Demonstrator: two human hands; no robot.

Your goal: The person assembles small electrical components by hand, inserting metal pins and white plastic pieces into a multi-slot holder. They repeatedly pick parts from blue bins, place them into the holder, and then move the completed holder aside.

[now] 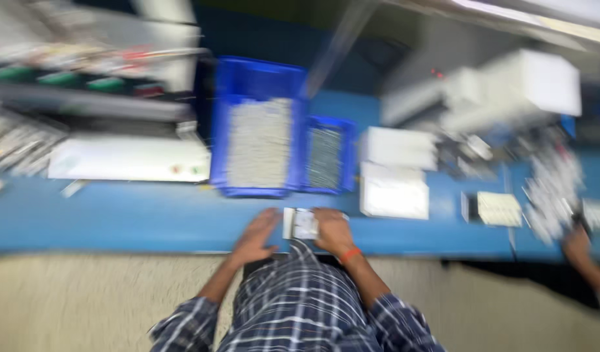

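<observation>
While the whole view smears sideways with blur, here is the person's checked shirt (300, 300) at six o'clock, both forearms stretched out over the near edge of the blue worktop (117, 218). The right hand (332, 231), an orange band at its wrist, lies on a small pale flat piece (301, 223), fingers curled over its right-hand side; how firmly they grip it I cannot tell. The left hand (255, 233) sits just beside that piece at nine o'clock of it, fingers spread and flat on the worktop, holding nothing that shows. The piece itself is whitish grey, roughly square, lying flat near the worktop's front edge; its surface detail is lost in the blur.

Farther out, at twelve o'clock of the hands, a large blue bin (221, 130) holds a packed bed of small grey parts, too smeared to name. Touching its right wall stands a smaller blue bin (349, 153) with a darker grey fill. At one o'clock, two white flat boxes (394, 176) sit one behind the other. At three o'clock another person's hand (577, 244) reaches in from the right edge, next to a scatter of small white bits and a pale ribbed tray (498, 208). At ten o'clock lies a long white slab (127, 160). Beyond, grey and white machines (502, 91) are cut off by the top edge and hard to read.
</observation>
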